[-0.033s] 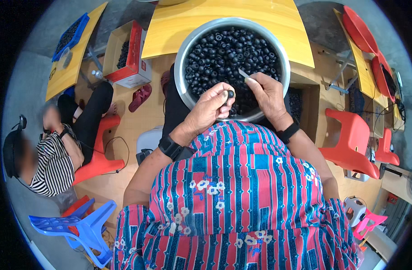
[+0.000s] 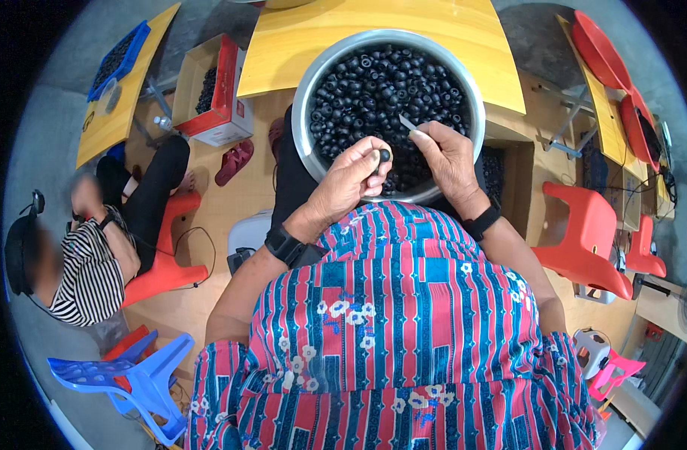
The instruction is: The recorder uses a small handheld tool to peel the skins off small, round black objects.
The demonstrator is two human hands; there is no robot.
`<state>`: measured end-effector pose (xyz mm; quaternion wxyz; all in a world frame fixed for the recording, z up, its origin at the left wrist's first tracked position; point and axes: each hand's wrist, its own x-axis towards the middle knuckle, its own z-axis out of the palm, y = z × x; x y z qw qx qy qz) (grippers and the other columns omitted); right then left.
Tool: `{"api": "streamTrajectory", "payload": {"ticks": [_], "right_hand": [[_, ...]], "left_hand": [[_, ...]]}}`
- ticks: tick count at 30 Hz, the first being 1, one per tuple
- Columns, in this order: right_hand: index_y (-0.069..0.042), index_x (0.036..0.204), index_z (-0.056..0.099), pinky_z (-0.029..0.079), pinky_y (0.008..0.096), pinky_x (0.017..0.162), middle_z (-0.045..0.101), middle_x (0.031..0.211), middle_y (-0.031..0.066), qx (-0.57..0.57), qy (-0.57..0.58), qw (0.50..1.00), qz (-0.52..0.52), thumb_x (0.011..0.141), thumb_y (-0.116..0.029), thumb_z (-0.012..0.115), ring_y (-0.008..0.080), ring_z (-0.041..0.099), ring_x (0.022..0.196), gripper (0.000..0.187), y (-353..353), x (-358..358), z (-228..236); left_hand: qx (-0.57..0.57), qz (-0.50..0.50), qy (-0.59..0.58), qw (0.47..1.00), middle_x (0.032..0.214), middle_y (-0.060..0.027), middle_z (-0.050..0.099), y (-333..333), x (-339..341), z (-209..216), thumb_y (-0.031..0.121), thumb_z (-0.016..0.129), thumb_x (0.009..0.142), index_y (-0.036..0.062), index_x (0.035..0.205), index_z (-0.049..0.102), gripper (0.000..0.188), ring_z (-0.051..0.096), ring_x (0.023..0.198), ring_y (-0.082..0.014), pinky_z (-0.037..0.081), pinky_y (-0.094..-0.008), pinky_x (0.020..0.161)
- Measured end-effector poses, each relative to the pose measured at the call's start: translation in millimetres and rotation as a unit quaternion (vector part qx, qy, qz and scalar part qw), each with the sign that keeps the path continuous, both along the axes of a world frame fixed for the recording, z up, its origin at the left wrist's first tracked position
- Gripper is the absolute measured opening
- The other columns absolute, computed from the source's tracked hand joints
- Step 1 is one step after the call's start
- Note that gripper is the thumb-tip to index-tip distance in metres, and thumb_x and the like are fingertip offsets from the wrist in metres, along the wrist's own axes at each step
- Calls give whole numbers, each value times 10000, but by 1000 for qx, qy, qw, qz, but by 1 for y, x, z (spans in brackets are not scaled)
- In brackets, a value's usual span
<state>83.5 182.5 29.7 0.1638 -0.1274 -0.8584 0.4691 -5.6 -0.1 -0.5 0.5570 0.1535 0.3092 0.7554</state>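
A wide metal basin (image 2: 301, 112) rests on my lap against the table edge, heaped with small round black pieces (image 2: 388, 86), many with a hole or hollow in one end. Over its near side, my left hand (image 2: 353, 171) pinches one black round piece (image 2: 384, 155) between thumb and fingers. My right hand (image 2: 448, 154) is closed on a small knife, its short pale blade (image 2: 408, 122) pointing up and left over the pieces. The blade is apart from the held piece. The knife's handle is hidden in my fist.
A yellow table (image 2: 373, 19) stands beyond the basin. On the left, a person in a striped shirt (image 2: 92, 270) sits on a red stool (image 2: 167, 262). A red-and-white carton (image 2: 227, 112) and sandals (image 2: 234, 161) lie nearby. Red stools (image 2: 583, 236) and red basins (image 2: 600, 49) are on the right.
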Motion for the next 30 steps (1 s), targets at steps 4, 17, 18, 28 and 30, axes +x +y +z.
{"api": "streamTrajectory", "payload": {"ticks": [4, 17, 18, 28, 30], "right_hand": [[0, 1010, 672, 498, 318, 723, 673, 853, 133, -66, 57, 994, 64, 851, -155, 674, 264, 642, 767, 221, -13, 0, 1], [-196, 1154, 681, 500, 356, 592, 604, 734, 84, 161, 41, 978, 122, 762, -185, 737, 259, 616, 666, 396, -16, 5, 16], [-211, 1165, 675, 498, 360, 584, 596, 727, 77, 187, 30, 974, 128, 760, -191, 735, 256, 612, 659, 410, -16, 6, 18], [-180, 1135, 678, 507, 368, 627, 615, 761, 88, 153, 42, 980, 124, 770, -206, 730, 275, 623, 691, 369, -16, 4, 17], [-118, 1119, 677, 514, 357, 701, 654, 840, 123, 88, 32, 988, 125, 772, -177, 733, 292, 644, 762, 356, -15, 4, 20]], "left_hand": [[-19, 28, 3, 999, 864, -1, 470, 0, -3, -1, 256, 463, 1020, 86, 1118, 490, 198, 384, 687, -59, 339, -196, 592], [27, 6, -111, 993, 915, -19, 516, 1, -1, -7, 143, 397, 1008, 81, 1142, 496, 178, 427, 704, -59, 375, -205, 589], [16, 15, -115, 993, 909, -20, 517, 2, -1, -6, 133, 393, 1004, 82, 1131, 499, 173, 426, 698, -59, 374, -205, 585], [-9, 4, -107, 994, 901, -17, 529, 0, 1, 1, 170, 395, 1016, 79, 1172, 503, 210, 418, 671, -60, 373, -198, 586], [10, -5, -114, 993, 910, -24, 531, -2, 0, -4, 198, 411, 1017, 85, 1163, 505, 207, 427, 681, -66, 373, -196, 586]]}}
